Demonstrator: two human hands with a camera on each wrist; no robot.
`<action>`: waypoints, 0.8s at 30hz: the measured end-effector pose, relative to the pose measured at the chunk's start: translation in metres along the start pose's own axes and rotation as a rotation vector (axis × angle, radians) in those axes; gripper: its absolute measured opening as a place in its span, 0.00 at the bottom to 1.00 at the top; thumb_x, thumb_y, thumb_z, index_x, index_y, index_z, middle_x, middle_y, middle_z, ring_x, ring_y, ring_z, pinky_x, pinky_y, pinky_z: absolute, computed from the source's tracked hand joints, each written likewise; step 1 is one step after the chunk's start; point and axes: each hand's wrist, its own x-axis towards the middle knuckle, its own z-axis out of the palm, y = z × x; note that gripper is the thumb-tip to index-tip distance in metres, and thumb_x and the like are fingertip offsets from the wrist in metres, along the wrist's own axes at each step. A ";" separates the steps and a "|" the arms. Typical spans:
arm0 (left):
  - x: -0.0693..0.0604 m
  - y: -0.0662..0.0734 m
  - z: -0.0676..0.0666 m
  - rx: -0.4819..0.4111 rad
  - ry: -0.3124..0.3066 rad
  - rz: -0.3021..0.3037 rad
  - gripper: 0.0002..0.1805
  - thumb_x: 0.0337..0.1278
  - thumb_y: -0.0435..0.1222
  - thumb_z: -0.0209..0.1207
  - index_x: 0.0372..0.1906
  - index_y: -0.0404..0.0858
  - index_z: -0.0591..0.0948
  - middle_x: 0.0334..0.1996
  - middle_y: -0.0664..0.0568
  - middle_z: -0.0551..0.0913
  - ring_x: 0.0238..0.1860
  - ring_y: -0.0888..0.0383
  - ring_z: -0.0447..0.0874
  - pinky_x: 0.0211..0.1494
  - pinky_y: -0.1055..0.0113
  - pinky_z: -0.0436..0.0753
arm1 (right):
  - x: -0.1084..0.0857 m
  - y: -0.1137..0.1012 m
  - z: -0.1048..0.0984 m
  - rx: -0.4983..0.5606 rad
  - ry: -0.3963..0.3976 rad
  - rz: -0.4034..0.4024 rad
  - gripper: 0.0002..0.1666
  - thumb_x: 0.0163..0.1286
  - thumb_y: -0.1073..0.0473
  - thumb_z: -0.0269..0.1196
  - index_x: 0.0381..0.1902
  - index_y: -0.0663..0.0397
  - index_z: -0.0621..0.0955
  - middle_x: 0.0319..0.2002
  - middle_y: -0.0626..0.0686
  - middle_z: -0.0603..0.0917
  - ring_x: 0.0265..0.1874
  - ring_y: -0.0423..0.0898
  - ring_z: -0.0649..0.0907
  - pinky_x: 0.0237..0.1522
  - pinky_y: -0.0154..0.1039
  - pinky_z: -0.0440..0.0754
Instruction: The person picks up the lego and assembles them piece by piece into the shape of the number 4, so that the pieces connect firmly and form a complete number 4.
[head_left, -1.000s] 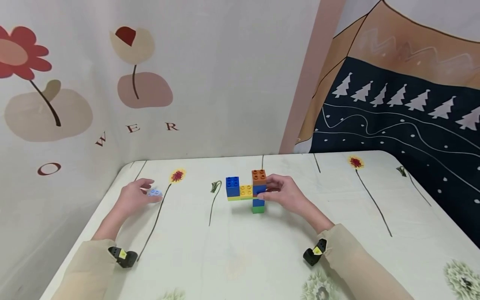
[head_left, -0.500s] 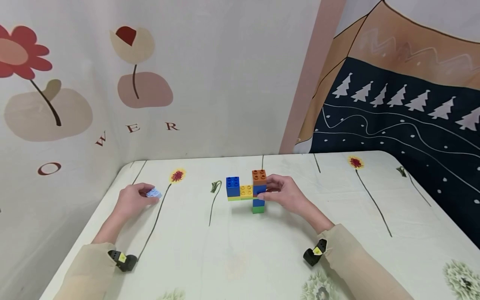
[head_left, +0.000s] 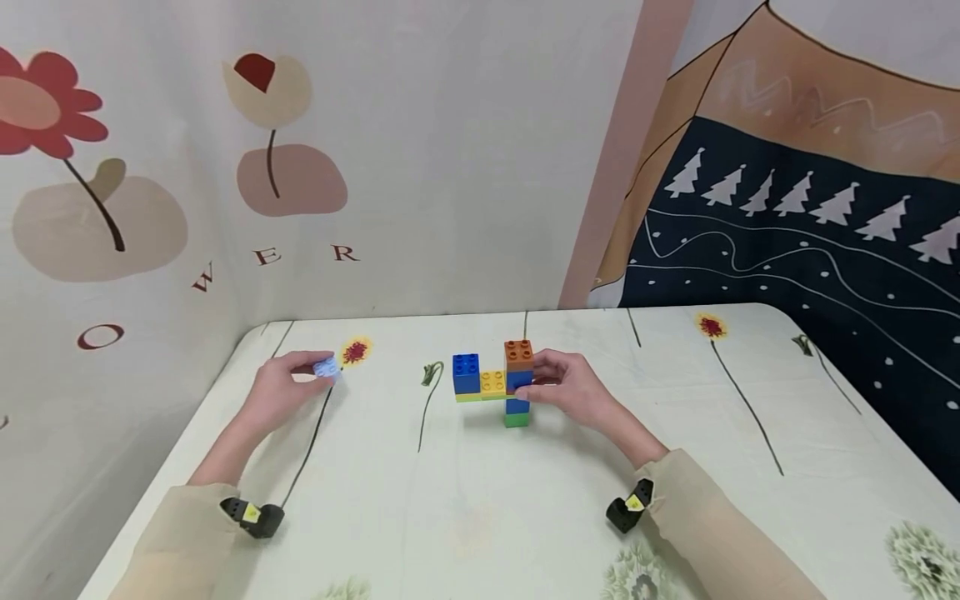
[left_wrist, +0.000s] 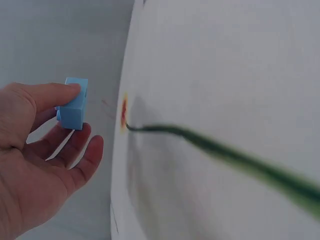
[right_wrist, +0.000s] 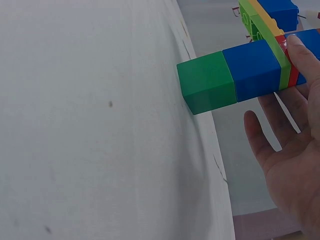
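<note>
In the head view my left hand (head_left: 281, 387) pinches a light blue toy brick (head_left: 327, 368) between thumb and fingers. The left wrist view shows that brick (left_wrist: 73, 107) held above the tabletop, its studs facing the palm. My right hand (head_left: 570, 385) grips a toy brick structure (head_left: 517, 382) at its upper right side. A green brick (right_wrist: 206, 82) forms its foot, with a blue brick (right_wrist: 252, 70) above and an orange brick (head_left: 517, 354) on top. A side arm with a yellow piece (head_left: 492, 382) carries a dark blue brick (head_left: 466, 372) at the left end. Whether the foot touches the table is unclear.
A white cloth with printed flowers covers the table (head_left: 465, 508). A pale curtain (head_left: 450, 167) hangs behind its far edge, and a dark printed cloth (head_left: 795, 225) stands at the right. Each wrist wears a small black camera, the left one (head_left: 255, 518) close to the tabletop.
My left hand has closed its fingers on the light blue brick, lifted it and moved it slightly right and away from me. The right hand and the structure have stayed in place.
</note>
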 end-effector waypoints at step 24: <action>0.008 0.147 0.060 -0.507 -0.218 0.036 0.23 0.63 0.32 0.69 0.62 0.38 0.82 0.58 0.43 0.79 0.54 0.44 0.82 0.52 0.62 0.86 | 0.000 -0.001 0.001 0.023 0.001 0.000 0.23 0.67 0.59 0.73 0.57 0.61 0.82 0.51 0.58 0.88 0.52 0.53 0.86 0.53 0.45 0.85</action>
